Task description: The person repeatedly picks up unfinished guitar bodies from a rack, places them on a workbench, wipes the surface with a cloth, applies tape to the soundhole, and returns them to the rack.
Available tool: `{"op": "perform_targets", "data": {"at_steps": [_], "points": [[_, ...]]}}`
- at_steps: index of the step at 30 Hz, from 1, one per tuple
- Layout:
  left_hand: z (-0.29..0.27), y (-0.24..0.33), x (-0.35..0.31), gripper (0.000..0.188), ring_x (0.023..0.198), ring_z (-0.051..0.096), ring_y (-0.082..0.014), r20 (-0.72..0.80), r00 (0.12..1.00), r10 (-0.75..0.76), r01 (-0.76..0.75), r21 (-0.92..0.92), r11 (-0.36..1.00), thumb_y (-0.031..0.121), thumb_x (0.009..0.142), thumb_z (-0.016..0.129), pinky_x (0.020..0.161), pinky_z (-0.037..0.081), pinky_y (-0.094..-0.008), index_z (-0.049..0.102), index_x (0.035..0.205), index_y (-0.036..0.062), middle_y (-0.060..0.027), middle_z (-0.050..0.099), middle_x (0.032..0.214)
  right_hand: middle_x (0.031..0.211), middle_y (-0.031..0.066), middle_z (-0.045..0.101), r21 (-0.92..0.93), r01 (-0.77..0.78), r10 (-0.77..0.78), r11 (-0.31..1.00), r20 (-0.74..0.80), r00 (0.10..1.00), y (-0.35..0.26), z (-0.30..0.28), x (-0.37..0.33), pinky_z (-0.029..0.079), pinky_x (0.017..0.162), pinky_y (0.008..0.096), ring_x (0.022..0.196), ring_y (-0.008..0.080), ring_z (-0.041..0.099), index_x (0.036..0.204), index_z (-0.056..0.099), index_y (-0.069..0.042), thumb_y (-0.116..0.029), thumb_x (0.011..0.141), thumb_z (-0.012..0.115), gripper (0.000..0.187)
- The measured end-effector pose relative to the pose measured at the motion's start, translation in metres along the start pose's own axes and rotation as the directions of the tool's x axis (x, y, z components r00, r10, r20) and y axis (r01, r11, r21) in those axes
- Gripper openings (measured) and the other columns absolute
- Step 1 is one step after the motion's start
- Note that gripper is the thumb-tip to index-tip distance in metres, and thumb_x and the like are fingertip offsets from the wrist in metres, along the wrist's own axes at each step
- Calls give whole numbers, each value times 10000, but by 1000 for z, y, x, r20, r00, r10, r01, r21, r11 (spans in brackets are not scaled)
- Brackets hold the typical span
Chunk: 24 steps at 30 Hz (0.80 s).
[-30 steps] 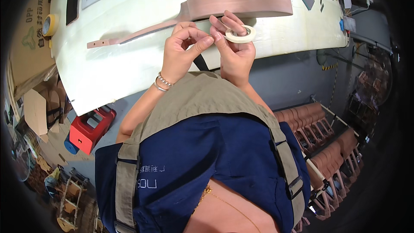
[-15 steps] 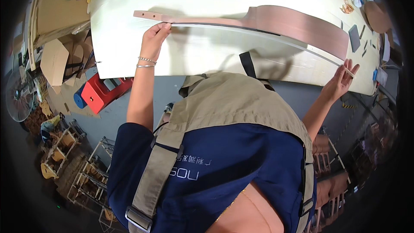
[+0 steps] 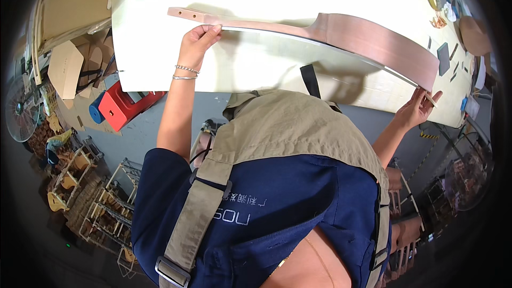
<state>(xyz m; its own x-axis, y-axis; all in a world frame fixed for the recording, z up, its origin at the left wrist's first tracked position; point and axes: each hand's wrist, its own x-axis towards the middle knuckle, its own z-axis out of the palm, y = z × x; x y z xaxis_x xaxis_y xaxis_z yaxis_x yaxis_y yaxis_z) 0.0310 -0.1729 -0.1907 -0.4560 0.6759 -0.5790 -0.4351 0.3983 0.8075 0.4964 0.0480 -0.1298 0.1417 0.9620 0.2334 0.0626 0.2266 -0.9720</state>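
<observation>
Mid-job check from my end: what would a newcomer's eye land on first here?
Probably the pinkish-brown guitar stretching across the pale worktable, its neck toward the left. Next, the pale strip of tape along its near edge, between the left hand by the neck and the right hand at the body's far-right end. The bright red stool also stands out, left of the left forearm.

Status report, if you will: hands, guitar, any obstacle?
Left hand pinching white tape strip; right hand holding tape roll. Unstrung guitar alongside the strip. Black strap nearby, apart from it.
</observation>
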Motion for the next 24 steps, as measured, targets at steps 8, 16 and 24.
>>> {"op": "perform_targets", "data": {"at_steps": [8,16,24], "points": [[3,-2,-1,161,890,610,-178,-61,998,-4,1,-49,999,125,846,651,882,482,-311,607,905,-18,-95,636,903,1147,119,532,30,24,-24,999,-22,999,5,0,-1,456,950,303,1047,166,536,1408,133,56,30,874,553,680],[32,-11,-25,202,1001,571,-191,174,457,872,-444,894,54,31,797,629,949,357,-381,638,987,99,-18,658,896,1092,86,540,117,16,-11,993,-39,999,19,-1,-2,455,923,285,975,133,539,1415,119,52,57,878,528,675],[33,-37,-26,380,1142,459,-181,255,502,826,-338,937,-84,52,805,599,1053,173,-464,612,1172,149,33,603,1020,1082,64,531,82,-5,14,997,-103,995,17,6,-7,460,952,299,970,117,537,1395,226,41,118,819,575,678]]}}
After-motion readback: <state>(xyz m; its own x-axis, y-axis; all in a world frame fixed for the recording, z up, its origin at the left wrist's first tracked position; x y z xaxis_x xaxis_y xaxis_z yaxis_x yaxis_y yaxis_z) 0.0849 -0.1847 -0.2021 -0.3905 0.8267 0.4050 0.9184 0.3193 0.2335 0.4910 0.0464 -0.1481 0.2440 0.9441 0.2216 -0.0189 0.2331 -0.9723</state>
